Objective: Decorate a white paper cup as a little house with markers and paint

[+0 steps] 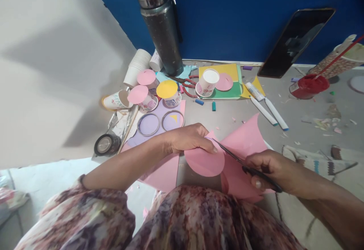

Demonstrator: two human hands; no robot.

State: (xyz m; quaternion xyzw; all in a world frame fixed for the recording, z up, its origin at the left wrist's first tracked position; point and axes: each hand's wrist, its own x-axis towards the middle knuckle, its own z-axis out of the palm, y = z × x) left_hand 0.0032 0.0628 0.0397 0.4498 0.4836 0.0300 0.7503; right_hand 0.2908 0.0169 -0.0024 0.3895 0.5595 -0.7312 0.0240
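Note:
Pinched in my left hand (192, 139) is a pink paper circle (204, 163), its rounded part hanging toward me. My right hand (274, 172) grips a pair of black-handled scissors (241, 163), whose blades point left and meet the paper at the circle's upper edge. A larger pink paper sheet (241, 136) curls up behind and below the blades; whether it still joins the circle I cannot tell. Two metal rings (148, 124) lie on purple paper left of my left hand. Beyond them stand paper cups topped with pink discs (138, 94) and a yellow disc (167, 89).
A dark thermos (163, 26) stands against the blue wall. Red-handled scissors (187, 81) lie near an upturned paper cup (209, 81). White markers (264, 110), a red paint jar (308, 86) and a leaning phone (295, 43) are to the right. Black tape (106, 144) sits at left.

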